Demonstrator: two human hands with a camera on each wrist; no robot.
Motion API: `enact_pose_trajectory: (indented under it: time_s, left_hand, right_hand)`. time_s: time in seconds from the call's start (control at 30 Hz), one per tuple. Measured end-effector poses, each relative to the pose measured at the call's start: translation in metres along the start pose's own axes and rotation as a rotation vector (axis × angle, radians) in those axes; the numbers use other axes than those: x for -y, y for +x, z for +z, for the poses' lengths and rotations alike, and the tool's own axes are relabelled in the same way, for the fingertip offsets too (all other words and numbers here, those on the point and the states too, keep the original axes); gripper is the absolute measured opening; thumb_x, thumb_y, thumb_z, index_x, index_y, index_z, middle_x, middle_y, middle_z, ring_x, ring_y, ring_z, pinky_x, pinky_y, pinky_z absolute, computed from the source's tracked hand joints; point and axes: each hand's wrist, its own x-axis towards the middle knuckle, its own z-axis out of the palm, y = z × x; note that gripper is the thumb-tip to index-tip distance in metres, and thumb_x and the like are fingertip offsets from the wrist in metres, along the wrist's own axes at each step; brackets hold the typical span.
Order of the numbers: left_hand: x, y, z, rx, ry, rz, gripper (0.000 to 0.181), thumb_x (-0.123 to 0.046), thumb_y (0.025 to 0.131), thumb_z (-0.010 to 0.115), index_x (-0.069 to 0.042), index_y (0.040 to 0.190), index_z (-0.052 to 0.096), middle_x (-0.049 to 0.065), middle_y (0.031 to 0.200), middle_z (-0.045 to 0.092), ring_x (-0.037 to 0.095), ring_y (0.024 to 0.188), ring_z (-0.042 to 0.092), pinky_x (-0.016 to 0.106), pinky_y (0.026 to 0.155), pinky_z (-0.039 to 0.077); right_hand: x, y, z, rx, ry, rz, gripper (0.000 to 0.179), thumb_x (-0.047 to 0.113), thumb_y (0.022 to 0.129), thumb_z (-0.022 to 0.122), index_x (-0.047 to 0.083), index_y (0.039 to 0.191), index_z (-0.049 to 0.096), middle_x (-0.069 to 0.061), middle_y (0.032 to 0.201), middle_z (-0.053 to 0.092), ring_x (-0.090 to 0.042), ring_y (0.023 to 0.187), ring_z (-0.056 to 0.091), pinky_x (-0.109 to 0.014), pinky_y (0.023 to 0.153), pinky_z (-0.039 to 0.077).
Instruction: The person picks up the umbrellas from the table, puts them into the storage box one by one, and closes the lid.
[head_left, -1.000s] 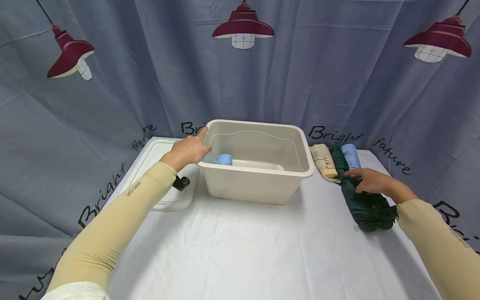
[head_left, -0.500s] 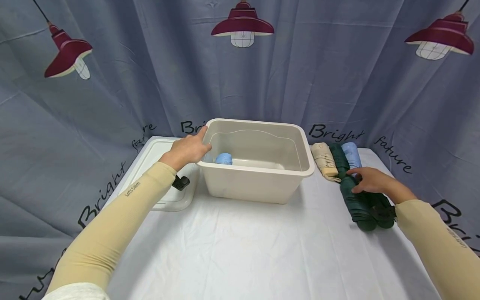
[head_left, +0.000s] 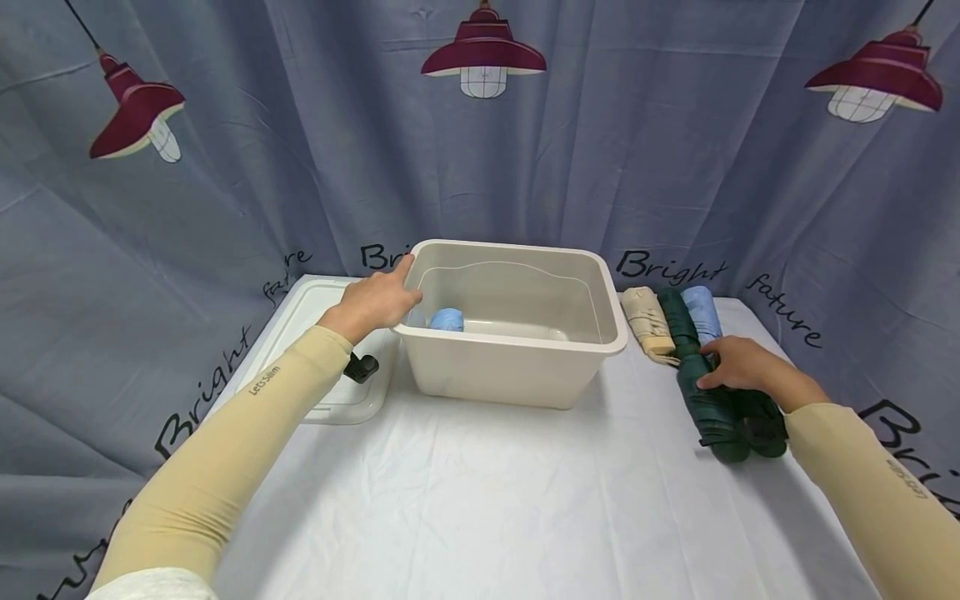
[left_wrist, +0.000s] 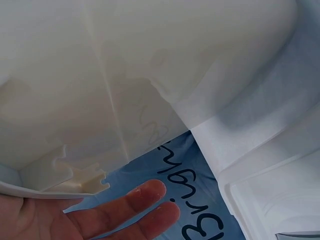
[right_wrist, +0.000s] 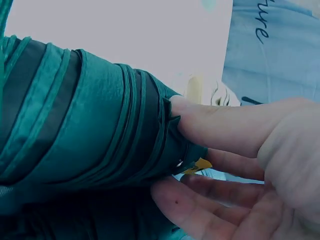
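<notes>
Off-white plastic box [head_left: 498, 367]: left wrist view gets its outer wall and a notched bit under the rim, both hidden from the head view. Left hand [head_left: 375, 302] is at the box's left rim, two fingers [left_wrist: 145, 197] straight and slightly apart below it, not wrapped round anything. Only the head view looks inside: a blue roll [head_left: 447, 319] low at the left end.

Right wrist view gives the grip detail the head view lacks: right hand [head_left: 750, 371] has thumb on one side and fingers on the other, clamped on the far end of a green umbrella [right_wrist: 100, 120], with a small yellow scrap [right_wrist: 198, 166] at that end.

The green umbrella lies on the table right of the box, folded, dark green in the head view and teal up close, pleats wound round it. Left to right behind it: cream roll [head_left: 647, 319], dark green roll [head_left: 677, 321], blue bundle [head_left: 702, 312]. Second green umbrella [head_left: 765, 421] just beside it, to the right, partly under the wrist.

White cloth on the table [head_left: 525, 500], lightly creased; white lid [head_left: 318, 302] flat at left. Grey-blue curtain [head_left: 675, 150] all round, three maroon lamps printed across, black lettering lower down. Pale yellow sleeves on both arms.
</notes>
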Motion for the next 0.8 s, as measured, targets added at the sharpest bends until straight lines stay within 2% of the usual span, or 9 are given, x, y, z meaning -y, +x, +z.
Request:
enact_pose_trajectory:
  time_s: [0.23, 0.37, 0.47, 0.63, 0.8]
  left_hand:
    - [0.0006, 0.0003, 0.0005, -0.008, -0.006, 0.002, 0.077, -0.046, 0.099, 0.039, -0.023, 0.164, 0.003, 0.018, 0.139, 0.059, 0.034, 0.108, 0.065, 0.054, 0.085, 0.048]
    - [0.0004, 0.0007, 0.0014, -0.003, -0.003, -0.001, 0.077, -0.045, 0.099, 0.039, -0.023, 0.164, 0.003, 0.018, 0.139, 0.059, 0.034, 0.107, 0.066, 0.053, 0.084, 0.048]
    - [0.0003, 0.0009, 0.0016, -0.005, 0.002, -0.003, 0.077, -0.046, 0.099, 0.039, -0.024, 0.164, 0.003, 0.018, 0.139, 0.059, 0.033, 0.105, 0.066, 0.052, 0.082, 0.049]
    - [0.0006, 0.0015, 0.0022, 0.009, 0.006, -0.011, 0.077, -0.045, 0.1, 0.039, -0.024, 0.164, 0.001, 0.018, 0.137, 0.061, 0.031, 0.1, 0.067, 0.049, 0.078, 0.049]
    - [0.0005, 0.0018, 0.0008, 0.001, 0.011, -0.004, 0.077, -0.045, 0.1, 0.039, -0.023, 0.164, 0.002, 0.019, 0.134, 0.062, 0.032, 0.098, 0.067, 0.05, 0.078, 0.049]
  right_hand:
    - [0.0055, 0.0004, 0.0008, 0.005, -0.008, 0.003, 0.075, 0.025, 0.084, 0.08, -0.021, 0.133, 0.046, -0.036, 0.113, 0.06, -0.038, 0.094, 0.059, -0.062, 0.092, 0.048]
    - [0.0036, -0.001, 0.0, 0.075, 0.079, 0.008, 0.079, 0.026, 0.087, 0.077, -0.022, 0.137, 0.04, -0.04, 0.119, 0.056, -0.033, 0.09, 0.064, -0.051, 0.083, 0.056]
    - [0.0007, -0.0028, -0.001, 0.125, 0.172, 0.0, 0.08, 0.025, 0.09, 0.073, -0.022, 0.141, 0.034, -0.042, 0.124, 0.051, -0.033, 0.094, 0.066, -0.043, 0.075, 0.059]
    - [-0.002, -0.0055, -0.0035, 0.174, 0.273, -0.019, 0.077, 0.018, 0.092, 0.066, -0.021, 0.146, 0.028, -0.043, 0.132, 0.045, -0.035, 0.103, 0.063, -0.045, 0.081, 0.059]
    - [-0.0023, -0.0057, -0.0038, 0.184, 0.301, -0.056, 0.074, 0.013, 0.093, 0.065, -0.017, 0.149, 0.027, -0.04, 0.129, 0.046, -0.031, 0.1, 0.062, -0.046, 0.084, 0.058]
